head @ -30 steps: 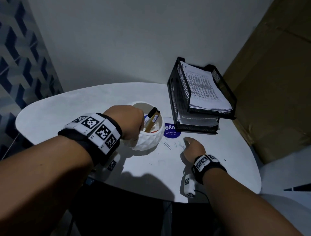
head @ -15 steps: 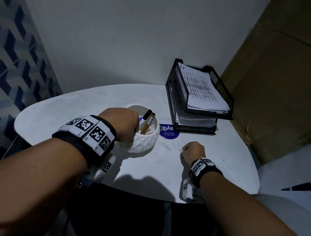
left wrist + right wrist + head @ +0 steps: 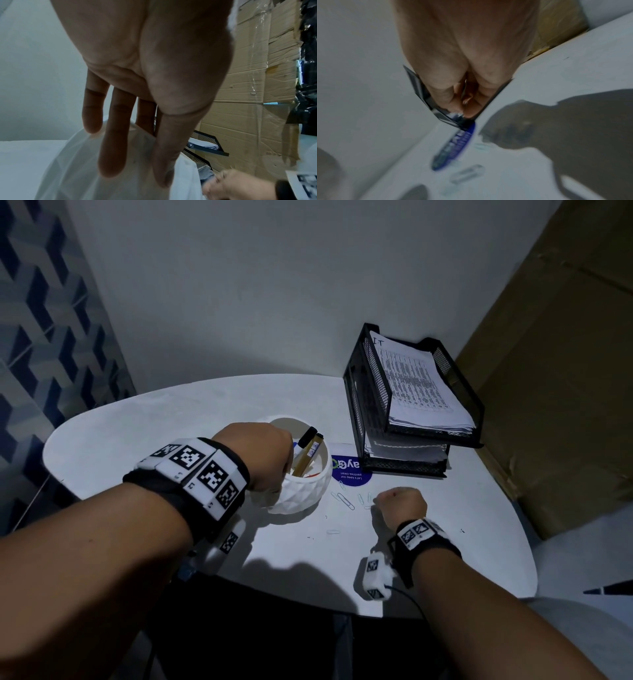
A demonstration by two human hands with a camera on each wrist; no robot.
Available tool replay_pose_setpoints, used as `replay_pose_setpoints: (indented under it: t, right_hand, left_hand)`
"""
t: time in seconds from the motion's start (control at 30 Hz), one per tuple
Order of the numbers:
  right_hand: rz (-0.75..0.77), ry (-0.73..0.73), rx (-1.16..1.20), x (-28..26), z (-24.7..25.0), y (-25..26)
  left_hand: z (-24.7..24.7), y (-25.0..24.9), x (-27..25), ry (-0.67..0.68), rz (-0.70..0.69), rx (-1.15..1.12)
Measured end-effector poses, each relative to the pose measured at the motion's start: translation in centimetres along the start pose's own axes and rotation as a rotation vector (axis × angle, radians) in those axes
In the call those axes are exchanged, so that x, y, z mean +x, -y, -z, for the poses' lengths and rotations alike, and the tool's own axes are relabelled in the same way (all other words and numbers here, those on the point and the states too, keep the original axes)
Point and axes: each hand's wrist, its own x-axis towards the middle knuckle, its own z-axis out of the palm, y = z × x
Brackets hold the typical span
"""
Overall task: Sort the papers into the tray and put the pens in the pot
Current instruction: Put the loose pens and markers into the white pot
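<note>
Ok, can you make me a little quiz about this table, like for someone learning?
1. True or false: the pens stand in the pot.
2. Where do the papers lie? A) on the floor B) in the tray C) in the pot
3. What small things lie on the table beside the right hand?

Key: 1 true. 2 B. 3 paper clips.

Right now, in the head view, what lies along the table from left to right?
Left hand → white pot with pens → blue sticker → right hand → black paper tray.
</note>
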Motion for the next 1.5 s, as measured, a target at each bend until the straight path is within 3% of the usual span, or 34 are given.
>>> replay_pose_setpoints:
  t: [0.07,0.2,0.3,0.4,0.5,0.63,0.73,0.87,1.03,1.13,1.5]
  right_hand:
    - [0.009,0.075,0.273,-0.9,1.0,2.5]
    - [0.096,0.389,0.739,-3.7,3.4,9.1]
    - [0.227,0.55,0.793,-6.4,4.6,13.0]
    - [0.356,0.697,0.689,-8.7,4.4,14.7]
    - [0.417,0.668,0.642,-9.2,3.7,15.1]
    - [0.234,0.472,0.861,-5.7,2.8,14.2]
    - [0.178,0.343,0.617,-2.0,0.8,12.3]
    - [0.373,0.272,-0.05,1.1,-2.2,9.9]
    - [0.552,0.369,-0.479,2.0,-4.3,8.8]
    - [0.629,0.4,-0.595,1.6,-4.7,8.1]
    - [0.547,0.26,-0.56,-0.6,-4.3,4.1]
  left_hand:
    - [0.1,0.0,0.0,-0.001,-0.002,0.006]
    - [0.3,-0.3,-0.1,-0.005,-0.014,0.017]
    - [0.5,-0.6,-0.3,-0.017,-0.021,0.019]
    - [0.6,-0.7,-0.6,-0.023,-0.024,0.008]
    - [0.7,-0.3,-0.7,-0.021,-0.024,-0.011]
    - [0.8,0.7,-0.7,-0.014,0.01,-0.015]
    - [1.1,1.4,-0.4,-0.027,0.039,-0.03]
    - [1.4,1.9,0.1,-0.05,0.06,-0.044]
    - [1.1,2.3,0.8,-0.046,0.076,-0.026]
    - [1.0,2.6,1.0,-0.033,0.071,-0.044]
    - [0.9,1.4,0.8,-0.034,0.05,-0.047]
